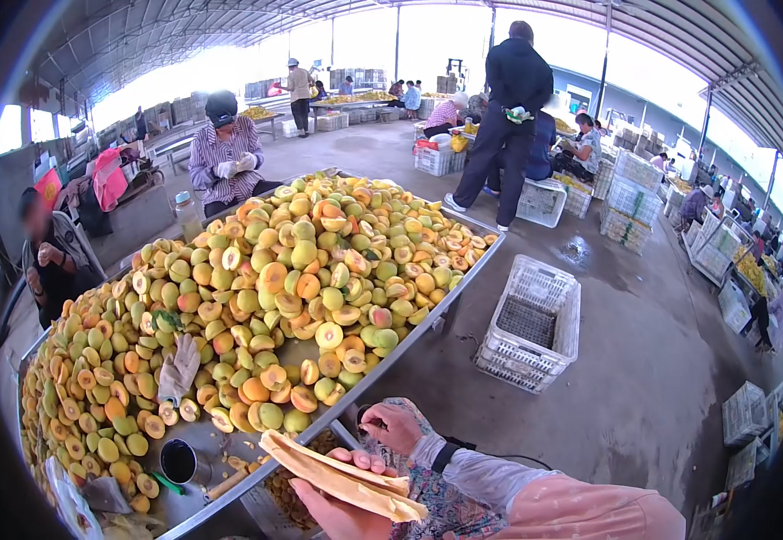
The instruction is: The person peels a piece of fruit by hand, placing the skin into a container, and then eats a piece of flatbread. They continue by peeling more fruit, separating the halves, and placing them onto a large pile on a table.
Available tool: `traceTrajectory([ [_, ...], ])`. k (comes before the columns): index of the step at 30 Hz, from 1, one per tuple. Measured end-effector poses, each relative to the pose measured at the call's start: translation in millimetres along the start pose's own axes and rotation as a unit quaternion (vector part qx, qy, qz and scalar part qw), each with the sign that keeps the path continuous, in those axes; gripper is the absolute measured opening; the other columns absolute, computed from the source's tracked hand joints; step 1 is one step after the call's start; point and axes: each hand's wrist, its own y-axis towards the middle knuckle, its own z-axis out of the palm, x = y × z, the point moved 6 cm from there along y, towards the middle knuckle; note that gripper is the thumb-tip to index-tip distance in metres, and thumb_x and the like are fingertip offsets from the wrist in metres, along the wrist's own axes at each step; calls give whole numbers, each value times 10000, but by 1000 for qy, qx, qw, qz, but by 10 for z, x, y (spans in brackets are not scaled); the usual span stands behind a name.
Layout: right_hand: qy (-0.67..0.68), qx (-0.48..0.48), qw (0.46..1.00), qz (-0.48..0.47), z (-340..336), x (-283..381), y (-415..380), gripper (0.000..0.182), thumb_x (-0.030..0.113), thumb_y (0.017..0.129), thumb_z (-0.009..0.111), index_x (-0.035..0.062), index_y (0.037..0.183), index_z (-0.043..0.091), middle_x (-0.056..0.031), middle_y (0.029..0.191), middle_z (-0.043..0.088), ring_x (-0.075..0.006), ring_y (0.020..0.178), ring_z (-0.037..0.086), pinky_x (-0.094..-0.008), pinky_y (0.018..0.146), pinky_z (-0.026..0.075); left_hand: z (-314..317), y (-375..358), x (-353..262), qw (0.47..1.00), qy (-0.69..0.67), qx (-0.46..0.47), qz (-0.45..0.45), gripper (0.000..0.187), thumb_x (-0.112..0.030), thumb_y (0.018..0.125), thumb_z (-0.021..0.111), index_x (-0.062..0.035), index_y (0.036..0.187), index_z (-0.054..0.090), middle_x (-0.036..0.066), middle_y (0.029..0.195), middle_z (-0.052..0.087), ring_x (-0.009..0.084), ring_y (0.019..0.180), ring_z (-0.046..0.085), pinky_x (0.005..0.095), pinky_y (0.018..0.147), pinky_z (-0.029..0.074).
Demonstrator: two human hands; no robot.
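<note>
My left hand is wrapped round a long pale-yellow split piece, which looks like bread or dough and lies over the metal table's near edge. Just above and to the right, my right hand is curled near my lap; a dark object shows at its fingertips, too small to name. A dark band circles that wrist. Beyond the piece, a large heap of halved yellow-green and orange fruit covers the metal table. A grey-white glove lies on the fruit.
A black cup and a green-handled tool are at the table's near left. An empty white crate stands on the floor at right. Across the table sits a person in a striped shirt; another person in dark clothes stands behind.
</note>
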Motion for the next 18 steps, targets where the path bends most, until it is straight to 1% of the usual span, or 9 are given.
traceTrajectory([
  [4,14,-9,1000,-3,-3,-3,-11,125,162,813,673,84,879,603,-72,803,606,-243,756,610,-353,677,489,57,-37,-20,999,24,-36,20,664,-707,858,386,-93,1028,570,68,930,562,261,880,529,441,708,478],
  [5,15,-7,1000,-2,5,0,-13,125,162,813,673,84,879,603,-72,803,606,-243,756,610,-353,677,489,79,-50,-27,997,39,-50,40,638,-693,843,475,-88,1036,541,60,889,532,233,839,520,383,676,473],
  [6,15,-7,1000,0,6,-5,-9,124,161,812,675,83,877,603,-71,800,605,-244,753,610,-354,675,488,48,-29,-26,997,38,-51,41,638,-693,843,475,-88,1036,541,60,889,532,233,839,520,383,676,473],
  [8,16,-6,1000,2,15,-12,-21,124,160,811,676,83,875,604,-71,797,605,-245,750,609,-354,673,487,-9,72,2,999,-6,9,42,585,-687,887,389,-113,936,492,53,832,501,209,777,499,407,737,461],
  [9,6,2,1000,4,16,-19,-12,121,144,812,674,75,890,612,-76,816,614,-237,765,618,-337,689,497,-49,99,9,999,-10,-3,45,661,-747,862,320,-111,928,488,53,831,497,217,769,493,423,739,455],
  [11,-5,11,1000,7,25,-30,-14,122,128,813,672,67,905,620,-80,835,623,-230,781,626,-319,705,508,-94,99,4,999,-3,0,46,654,-743,863,328,-112,930,488,52,832,496,216,769,493,424,741,455],
  [13,-2,-11,1000,-6,3,-17,-15,123,157,810,679,84,874,604,-70,780,600,-247,749,604,-356,669,483,-76,81,-5,999,4,0,48,647,-738,864,337,-112,932,488,51,832,496,214,770,493,425,742,455],
  [16,-7,-11,1000,-11,2,-23,-16,123,156,810,678,84,877,604,-70,779,600,-247,751,601,-357,671,482,-60,56,6,999,4,-13,39,658,-755,850,353,-116,934,486,45,824,485,208,764,485,417,731,452],
  [18,-8,-10,1000,-12,-10,-28,-15,125,155,809,678,85,879,603,-69,784,600,-248,753,601,-357,673,483,1,50,16,999,-8,1,37,685,-780,833,352,-116,937,484,40,818,475,198,761,481,413,723,449],
])
